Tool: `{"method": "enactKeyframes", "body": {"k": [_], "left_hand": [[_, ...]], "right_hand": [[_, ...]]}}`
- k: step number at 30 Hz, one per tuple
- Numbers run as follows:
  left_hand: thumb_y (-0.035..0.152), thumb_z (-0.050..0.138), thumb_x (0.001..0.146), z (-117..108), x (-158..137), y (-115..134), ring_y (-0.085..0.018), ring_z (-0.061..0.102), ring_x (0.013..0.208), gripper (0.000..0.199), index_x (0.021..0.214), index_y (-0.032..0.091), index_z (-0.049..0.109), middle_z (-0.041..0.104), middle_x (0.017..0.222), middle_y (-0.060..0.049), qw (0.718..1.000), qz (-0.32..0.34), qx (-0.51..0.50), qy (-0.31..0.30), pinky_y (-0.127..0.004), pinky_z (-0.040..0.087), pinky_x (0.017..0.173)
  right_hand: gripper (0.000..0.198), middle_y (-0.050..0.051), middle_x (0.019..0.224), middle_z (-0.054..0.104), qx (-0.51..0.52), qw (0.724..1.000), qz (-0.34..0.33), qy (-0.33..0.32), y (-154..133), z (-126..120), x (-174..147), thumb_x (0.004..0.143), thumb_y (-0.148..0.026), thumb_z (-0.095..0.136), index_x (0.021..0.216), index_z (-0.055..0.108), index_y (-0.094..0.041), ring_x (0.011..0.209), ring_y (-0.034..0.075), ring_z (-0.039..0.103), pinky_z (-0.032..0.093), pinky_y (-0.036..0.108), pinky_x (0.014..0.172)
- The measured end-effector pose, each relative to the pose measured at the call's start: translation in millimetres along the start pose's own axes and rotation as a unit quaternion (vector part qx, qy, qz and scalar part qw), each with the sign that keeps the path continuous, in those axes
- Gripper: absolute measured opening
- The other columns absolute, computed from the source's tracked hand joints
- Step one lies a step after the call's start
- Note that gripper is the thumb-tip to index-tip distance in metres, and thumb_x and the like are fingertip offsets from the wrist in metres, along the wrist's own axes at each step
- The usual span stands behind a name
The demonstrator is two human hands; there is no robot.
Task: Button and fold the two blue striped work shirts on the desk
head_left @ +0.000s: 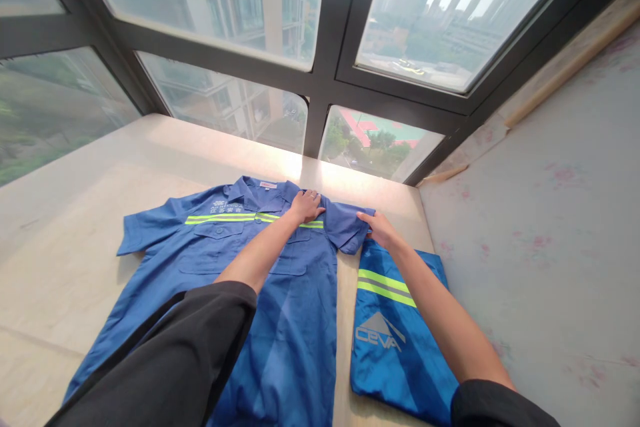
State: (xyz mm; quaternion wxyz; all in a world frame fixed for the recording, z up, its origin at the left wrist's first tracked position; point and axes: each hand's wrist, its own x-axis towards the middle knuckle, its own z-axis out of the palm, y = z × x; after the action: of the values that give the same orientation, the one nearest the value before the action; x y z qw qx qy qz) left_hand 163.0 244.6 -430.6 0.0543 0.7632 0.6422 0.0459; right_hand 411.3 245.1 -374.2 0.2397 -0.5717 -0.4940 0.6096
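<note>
A blue short-sleeved work shirt [300, 307] lies front up, its collar toward the window and a yellow-green reflective stripe across the chest. My left hand [307, 206] rests on the shirt near the shoulder on the right, fingers stretched out over the cloth. At the end of the right-hand sleeve, my right hand [379, 227] pinches the cuff between thumb and fingers. Below that hand lies a folded blue garment [400, 333] with a yellow-green and grey stripe and a "CEVA" print. My left forearm covers part of the shirt's chest and front.
The garments lie on a pale, smooth window ledge [65, 227]. Dark-framed windows [327, 33] run along its far side, with buildings outside. A wall with faded flower paper [540, 247] bounds the right side, close to the folded garment.
</note>
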Motion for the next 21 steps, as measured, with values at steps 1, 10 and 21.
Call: {"method": "enactKeyframes", "body": {"k": [1, 10, 21], "left_hand": [[0.05, 0.037, 0.098, 5, 0, 1, -0.032, 0.036, 0.141, 0.058, 0.144, 0.016, 0.047, 0.043, 0.152, -0.017, 1.0, -0.005, -0.001, -0.012, -0.049, 0.031, 0.111], [0.057, 0.028, 0.097, 24, -3, -2, -0.029, 0.021, 0.15, 0.071, 0.154, 0.014, 0.03, 0.027, 0.161, -0.014, 0.999, -0.033, -0.011, -0.034, -0.051, 0.018, 0.119], [0.024, 0.041, 0.094, -2, -44, 49, -0.03, 0.051, 0.127, 0.04, 0.128, 0.014, 0.057, 0.057, 0.135, -0.019, 0.996, -0.007, -0.013, 0.09, -0.045, 0.041, 0.101]], "right_hand": [[0.035, 0.006, 0.087, 0.076, 0.023, 1.0, 0.01, -0.005, 3, 1, -2, 0.072, -0.04, 0.075, 0.098, 0.065, -0.019, 0.07, 0.02, 0.069, 0.055, 0.028, 0.057], [0.022, 0.002, 0.077, 0.073, -0.027, 0.999, 0.009, -0.027, 23, 4, -11, 0.071, -0.028, 0.076, 0.088, 0.067, -0.018, 0.063, 0.015, 0.066, 0.054, 0.024, 0.056], [0.016, -0.003, 0.052, 0.057, -0.164, 0.972, -0.102, 0.135, 20, 10, 4, 0.075, -0.031, 0.057, 0.077, 0.064, -0.016, 0.037, 0.011, 0.053, 0.044, 0.02, 0.035]]}}
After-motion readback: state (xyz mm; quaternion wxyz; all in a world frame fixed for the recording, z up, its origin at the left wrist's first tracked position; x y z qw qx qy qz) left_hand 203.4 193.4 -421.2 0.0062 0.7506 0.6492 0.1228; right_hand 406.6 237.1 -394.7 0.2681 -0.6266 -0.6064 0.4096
